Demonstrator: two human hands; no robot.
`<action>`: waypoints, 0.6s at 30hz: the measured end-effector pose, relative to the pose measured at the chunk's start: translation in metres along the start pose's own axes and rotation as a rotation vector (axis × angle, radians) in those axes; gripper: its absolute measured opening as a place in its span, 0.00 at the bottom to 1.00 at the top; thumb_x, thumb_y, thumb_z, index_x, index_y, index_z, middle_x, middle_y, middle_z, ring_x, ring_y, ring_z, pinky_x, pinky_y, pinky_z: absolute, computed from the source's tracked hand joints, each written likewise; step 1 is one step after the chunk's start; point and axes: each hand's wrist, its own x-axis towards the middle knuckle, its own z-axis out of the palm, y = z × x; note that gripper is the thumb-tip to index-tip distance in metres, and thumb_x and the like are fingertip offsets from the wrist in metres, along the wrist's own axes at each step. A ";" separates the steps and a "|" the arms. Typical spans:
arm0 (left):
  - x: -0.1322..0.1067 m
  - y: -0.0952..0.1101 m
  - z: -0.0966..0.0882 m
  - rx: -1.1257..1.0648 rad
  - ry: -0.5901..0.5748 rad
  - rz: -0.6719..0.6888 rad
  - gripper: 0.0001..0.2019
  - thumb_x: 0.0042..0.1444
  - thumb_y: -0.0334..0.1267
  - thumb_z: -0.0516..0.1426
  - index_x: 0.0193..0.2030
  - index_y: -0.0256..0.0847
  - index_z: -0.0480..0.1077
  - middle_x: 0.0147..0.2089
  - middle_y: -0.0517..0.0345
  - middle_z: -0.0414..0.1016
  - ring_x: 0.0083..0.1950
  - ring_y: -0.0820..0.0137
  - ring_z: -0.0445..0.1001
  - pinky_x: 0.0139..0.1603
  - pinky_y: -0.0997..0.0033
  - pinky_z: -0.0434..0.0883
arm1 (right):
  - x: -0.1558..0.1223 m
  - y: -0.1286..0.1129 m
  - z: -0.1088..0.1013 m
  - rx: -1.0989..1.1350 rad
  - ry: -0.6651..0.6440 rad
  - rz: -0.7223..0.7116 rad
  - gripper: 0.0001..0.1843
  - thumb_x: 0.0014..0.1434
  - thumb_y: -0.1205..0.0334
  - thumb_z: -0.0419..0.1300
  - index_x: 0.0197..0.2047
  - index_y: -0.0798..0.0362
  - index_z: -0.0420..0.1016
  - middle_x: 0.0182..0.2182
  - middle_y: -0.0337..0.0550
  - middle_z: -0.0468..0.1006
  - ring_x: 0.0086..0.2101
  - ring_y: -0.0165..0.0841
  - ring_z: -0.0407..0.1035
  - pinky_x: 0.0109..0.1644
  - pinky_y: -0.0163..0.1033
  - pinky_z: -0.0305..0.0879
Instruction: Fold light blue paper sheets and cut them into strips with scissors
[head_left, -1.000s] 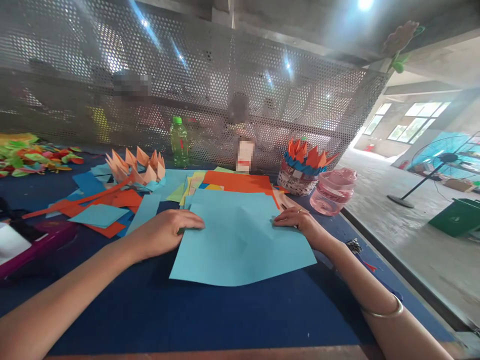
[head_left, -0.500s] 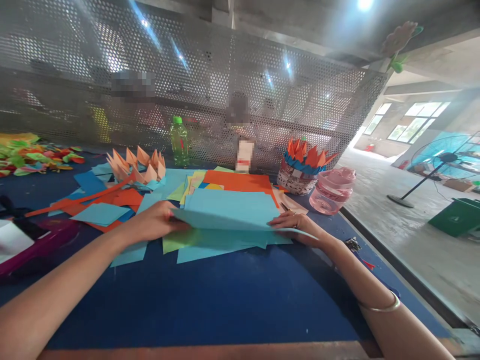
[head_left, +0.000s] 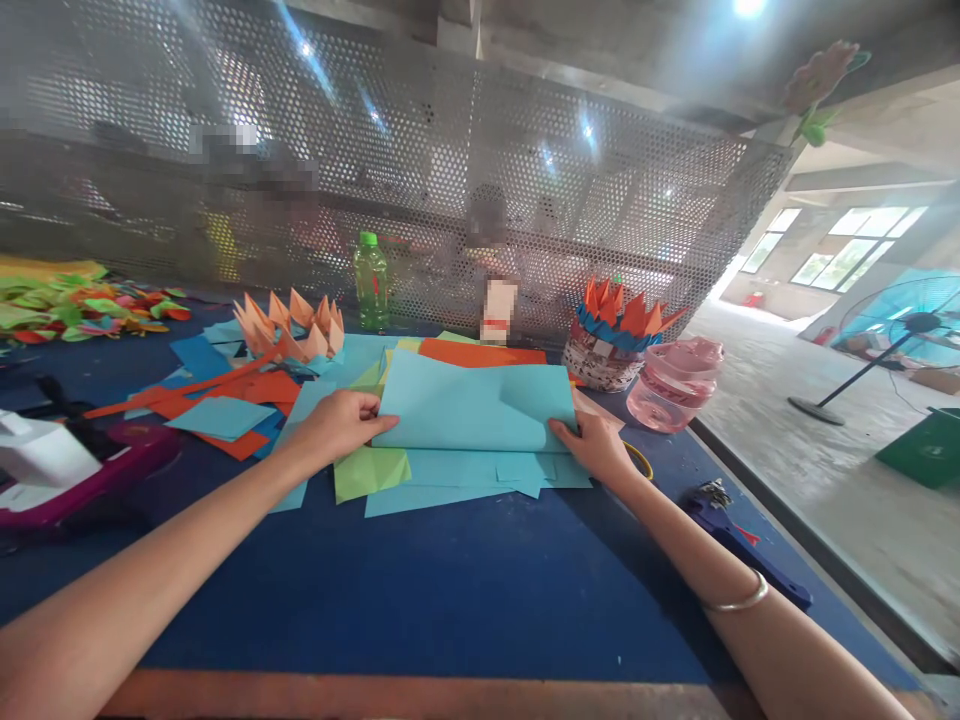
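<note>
A light blue paper sheet lies folded away from me over a pile of coloured sheets on the dark blue table. My left hand pinches its left edge, fingers closed on the paper. My right hand pinches its right lower corner, fingers pressed on the fold. Under the sheet lie more light blue pieces and a green piece. An orange sheet shows behind it.
Folded orange paper crowns and paper scraps lie left. A green bottle stands by the perforated metal screen. A woven pot with paper points and a pink jar stand right. A purple device sits far left.
The blue sheet lay flat a second ago; both hands lifted its near edge and folded it away from me, uncovering blue and green pieces beneath.
</note>
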 end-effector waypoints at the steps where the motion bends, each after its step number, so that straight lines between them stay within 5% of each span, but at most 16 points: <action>1: -0.001 0.002 0.000 0.029 0.001 0.000 0.17 0.48 0.50 0.57 0.18 0.42 0.61 0.16 0.64 0.63 0.21 0.71 0.62 0.24 0.71 0.55 | 0.000 -0.003 0.000 -0.034 -0.003 0.009 0.19 0.59 0.48 0.54 0.22 0.51 0.64 0.20 0.41 0.69 0.26 0.35 0.65 0.26 0.35 0.48; 4: -0.004 0.004 0.000 0.100 -0.006 -0.014 0.15 0.50 0.49 0.55 0.22 0.43 0.63 0.18 0.62 0.67 0.23 0.68 0.67 0.26 0.70 0.57 | -0.002 -0.009 0.000 -0.117 -0.020 0.023 0.17 0.60 0.49 0.53 0.27 0.51 0.67 0.25 0.46 0.74 0.31 0.40 0.70 0.28 0.36 0.48; 6: -0.008 0.006 0.000 0.125 0.009 -0.011 0.12 0.51 0.48 0.56 0.33 0.41 0.69 0.23 0.60 0.73 0.28 0.64 0.72 0.28 0.69 0.61 | -0.003 -0.011 0.000 -0.160 -0.031 0.028 0.16 0.61 0.49 0.52 0.30 0.51 0.68 0.28 0.47 0.76 0.33 0.42 0.71 0.28 0.36 0.49; 9: -0.013 0.008 0.003 0.200 0.135 0.080 0.24 0.52 0.42 0.57 0.56 0.39 0.63 0.43 0.50 0.78 0.42 0.58 0.75 0.37 0.64 0.69 | -0.004 -0.014 0.000 -0.209 -0.045 0.038 0.15 0.62 0.48 0.52 0.34 0.51 0.69 0.31 0.49 0.78 0.35 0.43 0.72 0.28 0.36 0.49; 12: -0.017 0.009 0.008 0.242 0.187 0.321 0.25 0.57 0.37 0.53 0.62 0.41 0.60 0.61 0.45 0.67 0.60 0.56 0.67 0.53 0.56 0.68 | -0.005 -0.016 0.000 -0.245 -0.059 0.048 0.15 0.62 0.48 0.52 0.36 0.51 0.69 0.33 0.49 0.79 0.37 0.44 0.73 0.29 0.36 0.51; 15: -0.017 0.008 0.015 0.207 0.027 0.548 0.19 0.62 0.39 0.49 0.60 0.44 0.66 0.64 0.51 0.66 0.66 0.60 0.61 0.66 0.53 0.57 | -0.005 -0.018 0.000 -0.267 -0.061 0.051 0.15 0.62 0.49 0.52 0.38 0.52 0.69 0.34 0.50 0.79 0.38 0.45 0.73 0.29 0.36 0.52; 18: -0.013 0.004 0.023 0.220 -0.117 0.607 0.20 0.62 0.40 0.51 0.61 0.48 0.66 0.65 0.55 0.66 0.67 0.61 0.60 0.69 0.51 0.51 | -0.006 -0.018 0.001 -0.275 -0.058 0.055 0.15 0.63 0.49 0.51 0.39 0.52 0.69 0.34 0.51 0.79 0.38 0.45 0.74 0.30 0.37 0.53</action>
